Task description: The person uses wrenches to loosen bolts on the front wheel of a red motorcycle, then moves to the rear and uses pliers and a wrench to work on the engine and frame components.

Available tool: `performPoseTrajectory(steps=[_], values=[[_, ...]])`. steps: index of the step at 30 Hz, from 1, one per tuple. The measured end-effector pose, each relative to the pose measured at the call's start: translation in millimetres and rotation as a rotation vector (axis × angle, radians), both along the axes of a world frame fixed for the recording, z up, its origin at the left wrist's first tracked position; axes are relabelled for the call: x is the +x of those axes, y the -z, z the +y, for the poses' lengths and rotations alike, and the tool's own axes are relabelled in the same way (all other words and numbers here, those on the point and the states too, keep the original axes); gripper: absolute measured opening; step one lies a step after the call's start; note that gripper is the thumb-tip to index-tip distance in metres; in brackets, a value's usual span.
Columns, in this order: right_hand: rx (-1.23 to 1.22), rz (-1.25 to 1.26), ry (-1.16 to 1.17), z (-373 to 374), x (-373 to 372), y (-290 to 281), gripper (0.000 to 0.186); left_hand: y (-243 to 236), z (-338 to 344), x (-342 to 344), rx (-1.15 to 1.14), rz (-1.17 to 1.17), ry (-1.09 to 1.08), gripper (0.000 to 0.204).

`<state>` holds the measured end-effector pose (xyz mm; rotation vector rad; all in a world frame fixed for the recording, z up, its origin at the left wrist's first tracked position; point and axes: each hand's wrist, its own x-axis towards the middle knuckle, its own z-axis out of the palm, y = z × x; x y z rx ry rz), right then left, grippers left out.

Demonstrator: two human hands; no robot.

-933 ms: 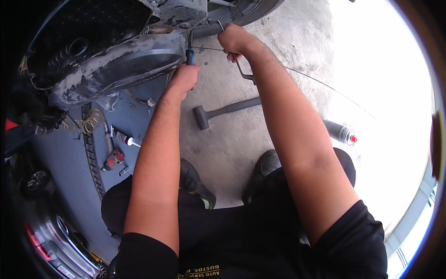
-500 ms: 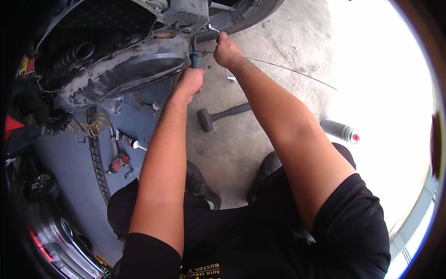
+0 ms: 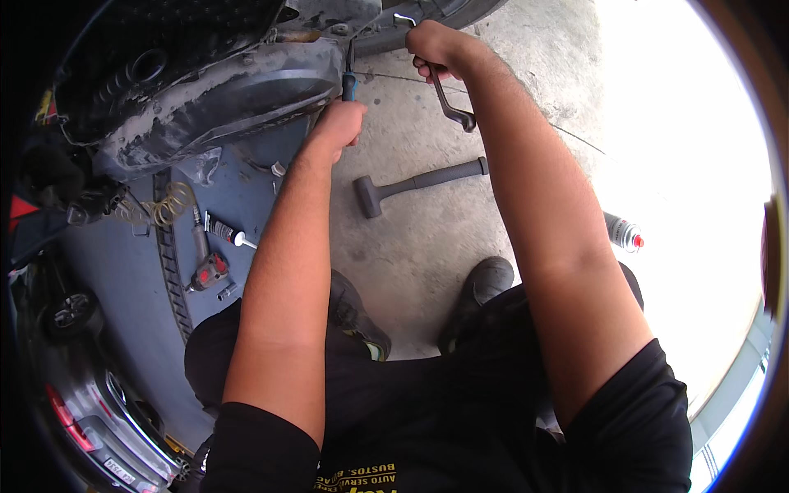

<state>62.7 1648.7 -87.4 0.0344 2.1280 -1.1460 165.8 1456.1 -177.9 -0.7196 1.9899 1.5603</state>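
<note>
In my left hand point(image 3: 339, 125) is a screwdriver point(image 3: 349, 85) with a blue and black handle; its shaft points up at the edge of a dusty black engine cover point(image 3: 238, 100). My right hand point(image 3: 434, 48) is wrapped round the middle of an offset box-end wrench point(image 3: 449, 105). One end of the wrench shows above the hand near the tire point(image 3: 472, 10), the other hangs below it. Where the screwdriver tip meets the part is too small to make out.
On the concrete floor lies a dark mallet point(image 3: 411, 185). A spray can point(image 3: 625, 232) with a red nozzle is at my right. To the left are a red and black air tool point(image 3: 207, 271), a coiled hose point(image 3: 174, 204) and a sealant tube point(image 3: 226, 230). A car point(image 3: 107, 411) stands further off.
My right hand has moved right and slightly up with the wrench, which has swung out and shows more of its length. My left hand with the screwdriver has risen slightly in the picture.
</note>
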Motion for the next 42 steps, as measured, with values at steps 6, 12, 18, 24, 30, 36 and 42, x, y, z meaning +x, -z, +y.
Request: performPoseTrajectory(steps=[6,12,18,24,30,36,42], values=[[0.204,0.110,0.005,-13,18,39,0.043,-4,3,0,-0.017,-0.027,0.005,0.019],[0.408,0.392,0.077,-23,31,54,0.038,-9,3,0,0.004,-0.042,-0.014,0.019],[0.452,0.453,-0.021,-25,29,66,0.034,-9,4,0,0.009,-0.045,-0.002,0.019],[0.281,0.473,0.040,-43,29,89,0.035,-7,9,-2,-0.005,-0.033,0.017,0.022],[0.104,0.071,-0.088,-45,19,34,0.020,-5,-13,8,-0.045,-0.034,0.042,0.020],[-0.029,0.004,-0.075,1,-26,48,0.016,-7,13,-6,0.022,-0.009,0.058,0.017],[0.309,0.047,-0.071,-39,31,-3,0.024,-5,-9,5,0.036,0.012,-0.046,0.020]])
